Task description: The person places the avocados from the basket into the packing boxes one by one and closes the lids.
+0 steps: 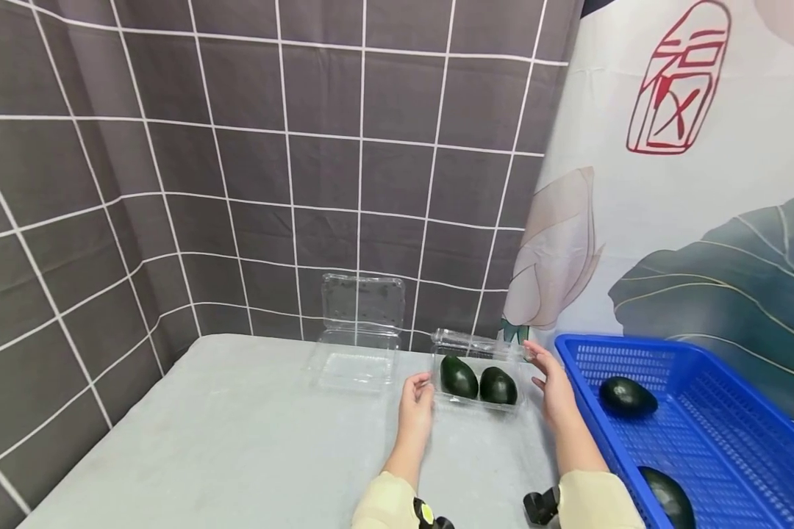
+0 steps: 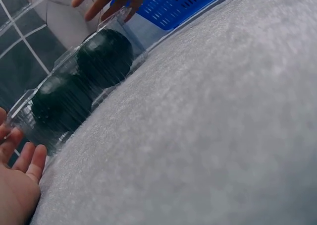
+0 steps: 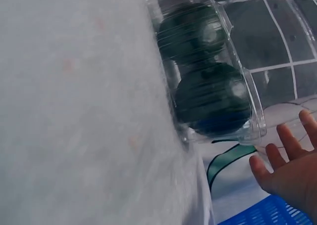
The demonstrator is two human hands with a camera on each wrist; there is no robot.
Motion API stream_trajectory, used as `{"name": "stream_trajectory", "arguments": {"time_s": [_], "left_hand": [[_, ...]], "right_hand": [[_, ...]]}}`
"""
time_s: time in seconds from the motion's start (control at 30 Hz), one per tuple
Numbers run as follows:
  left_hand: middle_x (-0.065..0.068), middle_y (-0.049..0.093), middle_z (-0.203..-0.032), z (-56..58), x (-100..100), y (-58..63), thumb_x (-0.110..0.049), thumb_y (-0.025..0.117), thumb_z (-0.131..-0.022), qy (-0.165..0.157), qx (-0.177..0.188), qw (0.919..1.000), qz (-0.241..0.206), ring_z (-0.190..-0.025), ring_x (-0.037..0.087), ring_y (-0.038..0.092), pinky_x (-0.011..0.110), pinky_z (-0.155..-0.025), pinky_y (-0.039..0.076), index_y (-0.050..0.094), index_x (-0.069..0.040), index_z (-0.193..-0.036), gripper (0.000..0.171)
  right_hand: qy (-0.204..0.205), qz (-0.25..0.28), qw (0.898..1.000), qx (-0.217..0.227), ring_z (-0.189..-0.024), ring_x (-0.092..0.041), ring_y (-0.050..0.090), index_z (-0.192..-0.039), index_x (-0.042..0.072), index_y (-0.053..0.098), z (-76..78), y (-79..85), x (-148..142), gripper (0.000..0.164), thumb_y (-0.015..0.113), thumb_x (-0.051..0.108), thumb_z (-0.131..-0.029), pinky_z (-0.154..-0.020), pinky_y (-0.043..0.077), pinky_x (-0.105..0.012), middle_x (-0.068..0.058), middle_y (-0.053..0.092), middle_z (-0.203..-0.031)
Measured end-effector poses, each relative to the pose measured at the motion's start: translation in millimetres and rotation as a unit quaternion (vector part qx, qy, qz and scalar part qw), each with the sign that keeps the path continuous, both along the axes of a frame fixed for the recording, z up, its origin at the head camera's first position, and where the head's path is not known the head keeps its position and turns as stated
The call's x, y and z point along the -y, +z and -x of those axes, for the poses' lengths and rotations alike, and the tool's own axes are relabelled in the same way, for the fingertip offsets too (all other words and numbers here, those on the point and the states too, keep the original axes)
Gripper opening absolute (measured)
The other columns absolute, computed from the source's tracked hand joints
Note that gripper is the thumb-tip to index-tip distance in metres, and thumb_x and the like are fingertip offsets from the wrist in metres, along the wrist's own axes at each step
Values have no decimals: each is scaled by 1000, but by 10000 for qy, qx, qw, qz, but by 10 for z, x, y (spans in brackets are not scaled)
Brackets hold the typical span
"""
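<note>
A clear plastic clamshell box (image 1: 445, 400) stands on the table with its lid (image 1: 466, 340) raised at the back. Two dark green avocados lie side by side in it, a left avocado (image 1: 459, 377) and a right avocado (image 1: 498, 386). At the box's left end my left hand (image 1: 415, 408) touches the side with loosely bent fingers. My right hand (image 1: 557, 389) is by the lid's right corner, its fingers spread in the right wrist view; whether they touch the lid, I cannot tell.
Another clear clamshell box (image 1: 357, 371) stands with its lid up to the left. On the right is a blue plastic basket (image 1: 684, 400) with an avocado (image 1: 627, 397) near its back and another avocado (image 1: 668, 496) nearer. Grey checked cloth (image 1: 397, 176) hangs behind the white-covered table (image 1: 238, 441).
</note>
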State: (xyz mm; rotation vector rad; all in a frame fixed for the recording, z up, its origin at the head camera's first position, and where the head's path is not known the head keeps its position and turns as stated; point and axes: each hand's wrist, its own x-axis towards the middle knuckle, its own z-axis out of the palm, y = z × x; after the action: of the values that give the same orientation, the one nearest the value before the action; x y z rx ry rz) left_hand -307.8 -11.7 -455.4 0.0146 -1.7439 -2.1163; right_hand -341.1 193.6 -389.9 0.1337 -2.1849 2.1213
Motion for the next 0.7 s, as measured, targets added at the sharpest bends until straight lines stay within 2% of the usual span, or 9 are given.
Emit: {"name": "stream_trajectory", "arguments": {"time_s": [0.1,0.2,0.3,0.4,0.47,0.53,0.6,0.7], "left_hand": [[22,56,-105,3,-3,-1,-4,49,-90,64,57,10000,36,-86,21,52,25,-67,45,51,6,-111,23],[19,56,-101,1,-9,0,-4,50,-90,165,114,9998,69,-82,16,50,22,-65,43,52,6,-109,22],[15,55,-95,-14,-4,19,0,51,-89,229,159,9996,68,-78,12,46,20,-64,40,51,8,-107,20],[10,52,-87,-36,3,54,4,51,-86,192,212,9996,-60,-73,13,44,20,-62,38,48,11,-106,21],[10,51,-84,-43,12,65,5,49,-86,135,267,9992,-262,-71,15,46,21,-58,38,46,10,-106,21],[9,51,-81,-41,22,64,1,47,-89,112,329,9985,-423,-70,15,50,21,-56,40,45,8,-106,18],[9,52,-80,-30,32,53,-6,45,-94,97,405,9977,-526,-70,15,52,22,-54,42,45,4,-105,15],[8,53,-78,-2,34,31,-18,45,-97,115,499,9976,-463,-67,14,53,23,-53,44,45,1,-101,19]], "right_hand": [[-128,-162,9996,175,-134,-32,17,-141,-4,28,-80,-7,-34,54,19,32,-101,-105,18,-50,-19,25,-144],[-83,-442,9978,477,-135,-36,14,-141,-3,28,-152,-55,-73,58,29,38,-100,-106,18,-54,-22,22,-146],[-39,-567,9956,739,-131,-40,21,-142,-1,25,-194,-151,-98,57,37,33,-98,-102,27,-54,-26,21,-145],[-273,-526,9936,957,-115,-32,41,-142,2,25,-216,-238,-112,55,42,23,-93,-88,43,-41,-24,31,-136],[-298,-517,9926,1055,-98,-23,50,-141,1,25,-221,-279,-122,57,41,19,-90,-75,48,-32,-22,38,-126],[-190,-492,9917,1173,-84,-15,51,-139,-2,26,-234,-306,-128,54,40,19,-91,-64,49,-26,-16,43,-112],[97,-498,9903,1290,-75,-12,52,-135,-6,26,-249,-321,-137,52,39,20,-92,-59,48,-24,-12,46,-100],[319,-484,9871,1493,-65,-12,53,-119,-5,35,-260,-329,-137,40,42,22,-92,-50,45,-22,-4,47,-83]]}}
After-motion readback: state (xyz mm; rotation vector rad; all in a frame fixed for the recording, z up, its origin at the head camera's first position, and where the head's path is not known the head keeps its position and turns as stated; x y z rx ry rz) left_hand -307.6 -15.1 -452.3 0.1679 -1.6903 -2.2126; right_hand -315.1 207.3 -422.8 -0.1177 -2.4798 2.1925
